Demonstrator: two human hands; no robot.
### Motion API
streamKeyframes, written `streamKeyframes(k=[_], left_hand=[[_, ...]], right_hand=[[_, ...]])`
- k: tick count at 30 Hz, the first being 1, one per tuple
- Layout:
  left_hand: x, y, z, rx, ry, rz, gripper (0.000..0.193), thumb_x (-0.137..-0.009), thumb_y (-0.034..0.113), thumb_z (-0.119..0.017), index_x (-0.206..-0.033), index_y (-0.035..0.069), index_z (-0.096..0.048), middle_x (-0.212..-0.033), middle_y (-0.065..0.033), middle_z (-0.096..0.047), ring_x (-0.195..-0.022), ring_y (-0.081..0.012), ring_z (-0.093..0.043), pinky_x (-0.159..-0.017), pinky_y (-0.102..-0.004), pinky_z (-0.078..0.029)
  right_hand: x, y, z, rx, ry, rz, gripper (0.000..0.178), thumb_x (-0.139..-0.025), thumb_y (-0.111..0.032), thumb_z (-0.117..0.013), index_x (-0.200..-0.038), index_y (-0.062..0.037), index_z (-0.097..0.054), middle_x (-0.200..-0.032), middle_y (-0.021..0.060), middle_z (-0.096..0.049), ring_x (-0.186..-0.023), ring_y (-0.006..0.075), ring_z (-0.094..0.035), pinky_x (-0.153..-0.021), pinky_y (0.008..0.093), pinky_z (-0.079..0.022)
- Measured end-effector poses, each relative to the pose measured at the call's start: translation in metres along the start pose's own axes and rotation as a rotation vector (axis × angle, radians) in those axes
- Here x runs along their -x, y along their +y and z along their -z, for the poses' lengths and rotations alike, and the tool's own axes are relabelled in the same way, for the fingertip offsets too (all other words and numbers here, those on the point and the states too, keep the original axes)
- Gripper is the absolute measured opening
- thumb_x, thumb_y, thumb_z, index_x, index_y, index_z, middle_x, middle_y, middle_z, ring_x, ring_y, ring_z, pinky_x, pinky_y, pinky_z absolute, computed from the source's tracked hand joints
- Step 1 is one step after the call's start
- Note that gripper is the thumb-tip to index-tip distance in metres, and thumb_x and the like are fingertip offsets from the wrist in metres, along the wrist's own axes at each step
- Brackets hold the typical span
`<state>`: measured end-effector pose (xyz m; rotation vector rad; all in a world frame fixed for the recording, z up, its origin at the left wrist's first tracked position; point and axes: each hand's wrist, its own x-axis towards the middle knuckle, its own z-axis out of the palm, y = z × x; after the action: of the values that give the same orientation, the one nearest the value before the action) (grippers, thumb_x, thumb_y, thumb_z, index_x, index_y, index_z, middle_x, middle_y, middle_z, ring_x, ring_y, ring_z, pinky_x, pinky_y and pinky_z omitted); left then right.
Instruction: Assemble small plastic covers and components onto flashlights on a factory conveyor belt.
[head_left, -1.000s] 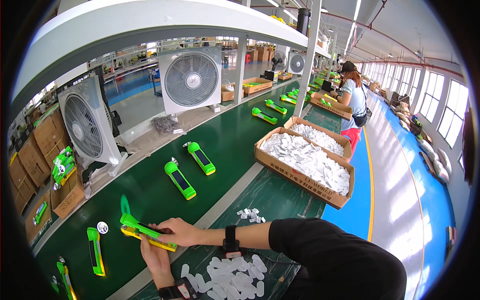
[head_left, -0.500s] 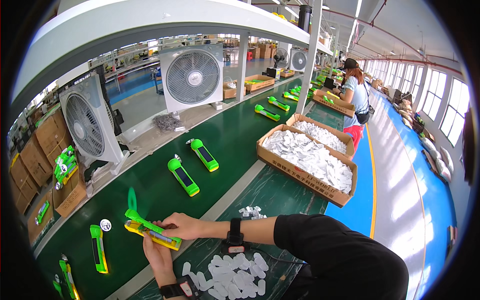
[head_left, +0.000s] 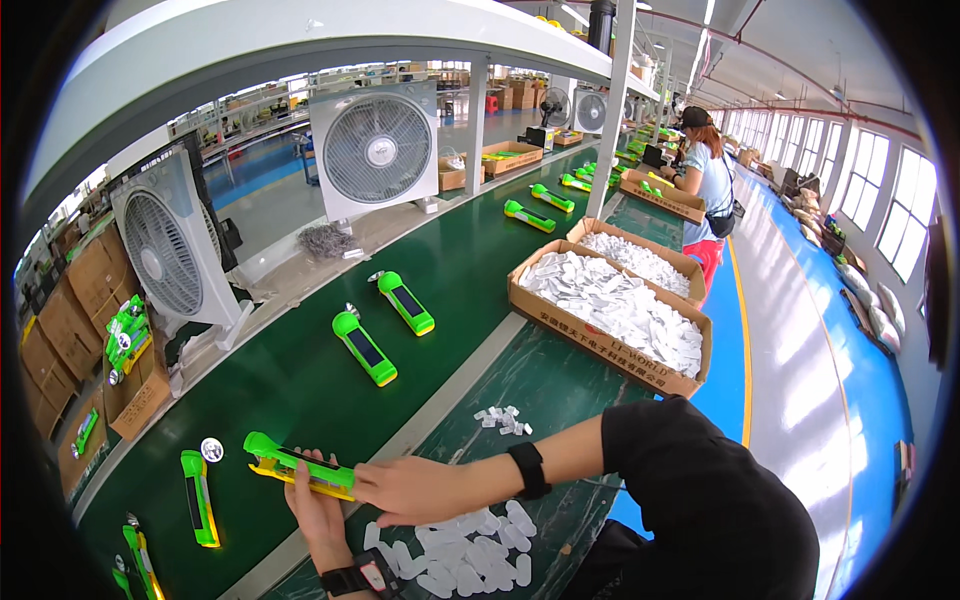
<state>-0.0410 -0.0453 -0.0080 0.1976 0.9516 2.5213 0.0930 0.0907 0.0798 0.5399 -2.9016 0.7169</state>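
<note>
A green and yellow solar flashlight (head_left: pixel 283 462) lies in my hands above the green belt, its green upper shell resting over the yellow lower one with a gap between them. My left hand (head_left: pixel 318 515) is closed round its middle from below, thumb and fingers along the sides. My right hand (head_left: pixel 415 490) grips its right end, with the fingertips pressed there and partly hidden. Just below my hands, a pile of white rounded plastic strips (head_left: pixel 460 555) lies on the dark green worktop. Smaller clear pieces (head_left: pixel 503 419) lie above my right forearm.
More flashlights rest on the belt (head_left: pixel 270 370), including a pair (head_left: pixel 365 347) ahead and one (head_left: pixel 198 497) to the left. Cardboard boxes of white parts (head_left: pixel 610 370) stand at the right. White fans (head_left: pixel 378 150) line the far side. Farther along, a person (head_left: pixel 705 180) stands by the belt.
The green shell has come down over the yellow part, covering the inside seen before. A blurred green piece above it is gone. My right hand has shifted lower and turned.
</note>
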Motion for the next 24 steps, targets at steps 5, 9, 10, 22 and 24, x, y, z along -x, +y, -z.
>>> streamKeyframes(k=[5,9,10,22,24], left_hand=[[-0.005,0.0,0.008,0.019,0.011,-0.002,0.035,-0.09,0.016,-0.059,-0.119,0.002,-0.045,-0.109,-0.0084,-0.052,-0.103,-0.0195,-0.053,-0.094,-0.0439,-0.044],[-0.002,-0.001,0.001,0.008,0.003,0.008,0.034,-0.09,0.016,-0.059,-0.118,0.002,-0.045,-0.11,-0.0085,-0.052,-0.103,-0.0194,-0.053,-0.093,-0.0433,-0.044],[-0.001,-0.002,-0.002,0.005,0.006,0.017,0.034,-0.09,0.017,-0.059,-0.118,0.002,-0.045,-0.11,-0.0086,-0.052,-0.103,-0.0193,-0.053,-0.093,-0.0432,-0.044],[-0.006,-0.012,-0.009,0.012,0.0,-0.003,0.034,-0.087,0.009,-0.061,-0.115,0.001,-0.045,-0.104,-0.0098,-0.055,-0.099,-0.022,-0.056,-0.087,-0.0414,-0.048],[-0.007,-0.011,-0.018,-0.004,-0.009,0.021,0.034,-0.086,0.008,-0.061,-0.115,0.001,-0.044,-0.105,-0.0099,-0.055,-0.099,-0.0223,-0.056,-0.087,-0.041,-0.048]], right_hand=[[0.031,0.001,-0.018,-0.018,-0.164,0.33,0.056,-0.063,-0.028,-0.078,-0.1,0.0005,-0.048,-0.098,0.0159,-0.044,-0.093,0.0307,-0.048,-0.068,0.0393,-0.046],[0.041,0.009,-0.043,0.054,-0.24,0.352,0.052,-0.064,-0.027,-0.077,-0.097,-0.0001,-0.048,-0.097,0.0162,-0.044,-0.093,0.0314,-0.049,-0.069,0.0403,-0.046],[0.042,0.011,-0.046,0.022,-0.252,0.339,0.049,-0.065,-0.025,-0.076,-0.095,0.0002,-0.048,-0.098,0.0171,-0.044,-0.093,0.0328,-0.05,-0.07,0.0407,-0.047],[0.013,0.016,-0.003,-1.094,-0.114,-0.385,0.008,-0.097,-0.012,-0.042,-0.096,-0.0043,-0.042,-0.088,0.0118,-0.066,-0.069,0.0156,-0.065,-0.056,0.0265,-0.053],[0.006,0.019,0.021,-1.188,-0.07,-0.411,0.016,-0.097,-0.015,-0.043,-0.108,-0.0051,-0.048,-0.074,0.004,-0.058,-0.058,0.0099,-0.052,-0.054,0.0234,-0.045]])
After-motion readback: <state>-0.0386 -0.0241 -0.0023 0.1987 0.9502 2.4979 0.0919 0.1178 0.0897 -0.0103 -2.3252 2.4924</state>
